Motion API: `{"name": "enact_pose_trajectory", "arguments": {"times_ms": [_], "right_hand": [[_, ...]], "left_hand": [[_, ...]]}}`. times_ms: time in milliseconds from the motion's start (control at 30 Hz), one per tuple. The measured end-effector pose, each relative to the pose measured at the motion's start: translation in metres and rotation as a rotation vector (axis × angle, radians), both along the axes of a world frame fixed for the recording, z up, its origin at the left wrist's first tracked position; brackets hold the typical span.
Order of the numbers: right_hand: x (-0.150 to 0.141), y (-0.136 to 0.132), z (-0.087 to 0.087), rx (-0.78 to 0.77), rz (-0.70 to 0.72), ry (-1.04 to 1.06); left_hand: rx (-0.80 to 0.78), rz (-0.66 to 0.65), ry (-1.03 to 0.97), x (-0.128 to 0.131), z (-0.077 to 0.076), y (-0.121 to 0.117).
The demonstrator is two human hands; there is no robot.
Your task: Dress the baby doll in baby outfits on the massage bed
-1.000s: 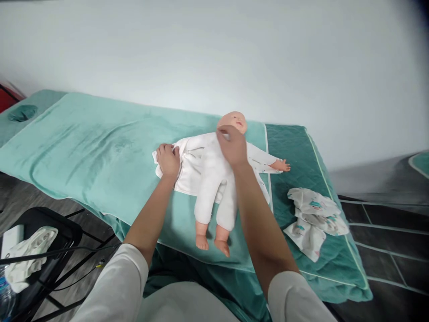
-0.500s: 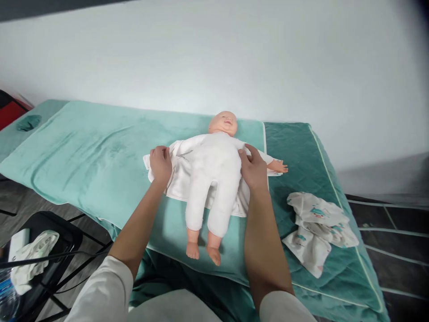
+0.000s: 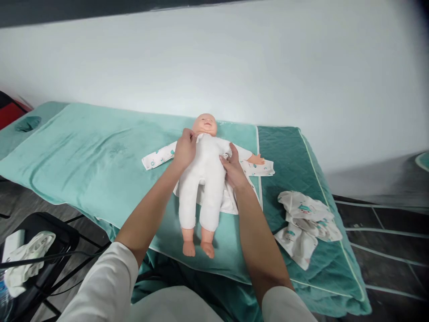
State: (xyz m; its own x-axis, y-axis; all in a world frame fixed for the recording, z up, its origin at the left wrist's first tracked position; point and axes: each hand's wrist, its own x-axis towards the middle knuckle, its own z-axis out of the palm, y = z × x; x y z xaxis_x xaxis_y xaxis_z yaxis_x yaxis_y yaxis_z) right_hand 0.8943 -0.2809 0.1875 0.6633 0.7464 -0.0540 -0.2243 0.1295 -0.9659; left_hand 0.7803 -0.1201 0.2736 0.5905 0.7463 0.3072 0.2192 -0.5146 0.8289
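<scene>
A baby doll point(image 3: 204, 179) with a white cloth body lies face up on a teal towel point(image 3: 100, 156), head toward the wall. Under it lies an open white printed garment point(image 3: 258, 167), its sleeves spread to both sides. My left hand point(image 3: 185, 150) rests at the doll's left shoulder by the neck, fingers curled and pinching the garment's edge. My right hand point(image 3: 233, 170) lies against the doll's right side, fingers closed on the garment there.
A crumpled printed baby garment point(image 3: 306, 223) lies on the darker teal quilted cover point(image 3: 301, 147) to the right. A black chair point(image 3: 50, 232) at the lower left holds a white cloth point(image 3: 28, 257). The white wall runs behind the table.
My left hand moved from the garment's left flap up to the doll's shoulder. My right hand shifted inward along the doll's side. The garment's left sleeve now lies spread out.
</scene>
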Motion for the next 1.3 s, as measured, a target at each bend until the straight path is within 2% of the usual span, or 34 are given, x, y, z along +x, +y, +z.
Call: {"name": "enact_pose_trajectory", "arguments": {"times_ms": [67, 133, 167, 267, 300, 333, 367, 433, 500, 567, 633, 700, 867, 967, 1067, 1167, 1300], "right_hand": [[0.0, 0.003, -0.005, 0.015, -0.008, 0.013], [0.001, 0.003, -0.007, 0.035, -0.004, 0.025], [0.001, 0.003, -0.008, 0.04, 0.005, 0.03], [0.002, -0.001, -0.004, 0.059, 0.053, 0.071], [0.002, -0.003, -0.003, 0.07, 0.068, 0.083], [0.001, -0.005, -0.002, 0.078, 0.075, 0.088], [0.001, -0.006, 0.0, 0.082, 0.074, 0.084], [0.001, -0.008, 0.001, 0.078, 0.068, 0.069], [0.001, -0.008, 0.001, 0.073, 0.064, 0.055], [0.002, -0.008, 0.0, 0.06, 0.057, 0.051], [0.003, -0.007, -0.001, 0.035, 0.035, 0.048], [0.003, -0.006, -0.002, 0.019, 0.018, 0.04], [0.005, -0.006, -0.004, 0.018, 0.032, 0.002], [0.006, -0.007, -0.007, -0.001, 0.057, -0.052], [0.005, -0.005, -0.011, -0.004, 0.078, -0.133], [0.0, -0.003, -0.011, 0.001, 0.047, -0.185], [-0.005, -0.005, -0.007, 0.02, 0.077, -0.168]], "left_hand": [[0.041, -0.005, 0.072, -0.009, 0.009, -0.013], [0.007, -0.07, 0.127, -0.021, 0.022, -0.03], [-0.058, -0.148, 0.14, -0.028, 0.03, -0.04], [-0.351, -0.497, 0.131, -0.05, 0.049, -0.068], [-0.414, -0.566, 0.101, -0.057, 0.051, -0.075], [-0.429, -0.572, 0.058, -0.065, 0.05, -0.079], [-0.39, -0.514, 0.011, -0.074, 0.045, -0.082], [-0.214, -0.256, -0.078, -0.093, 0.023, -0.081], [-0.056, 0.01, -0.129, -0.113, -0.009, -0.077], [-0.04, 0.136, -0.112, -0.132, -0.04, -0.074], [-0.101, 0.112, -0.039, -0.147, -0.062, -0.076], [-0.168, 0.048, 0.051, -0.157, -0.072, -0.083], [-0.204, -0.066, 0.129, -0.169, -0.069, -0.095], [-0.18, -0.016, 0.076, -0.167, -0.066, -0.089], [-0.071, 0.073, -0.03, -0.148, -0.06, -0.072], [0.097, -0.013, -0.089, -0.108, -0.049, -0.047], [0.185, -0.155, 0.062, -0.04, -0.027, -0.016]]}}
